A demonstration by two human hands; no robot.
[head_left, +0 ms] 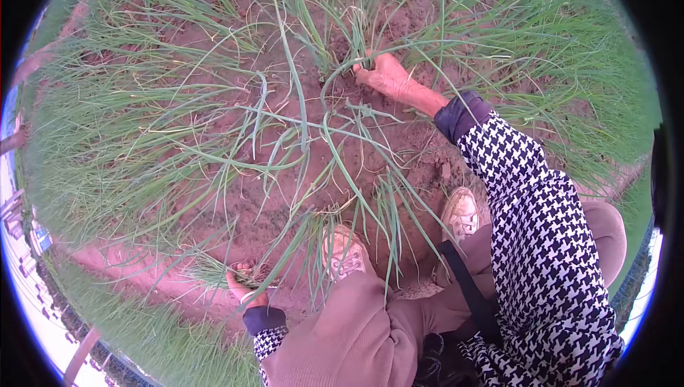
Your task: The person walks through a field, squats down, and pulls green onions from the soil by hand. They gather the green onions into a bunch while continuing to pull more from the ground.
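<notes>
My right hand [388,77] is low over the soil, its fingers closed at the base of a clump of green onion plants [358,31] with long tubular leaves. Some leaves cross in front of it, so the fingertips are partly hidden. Off to the lower left, my left hand [244,287] is curled around a small bunch of thin green shoots [206,270], close to the edge of the bed. Long onion leaves [303,113] bend over the ground between the two hands.
Brown, damp soil [256,205] shows between the rows. Dense onion leaves [121,123] spread on the left, with more [570,59] on the right. My white shoes [345,252] stand among the plants. A pinkish earth ridge [128,269] runs along the lower left.
</notes>
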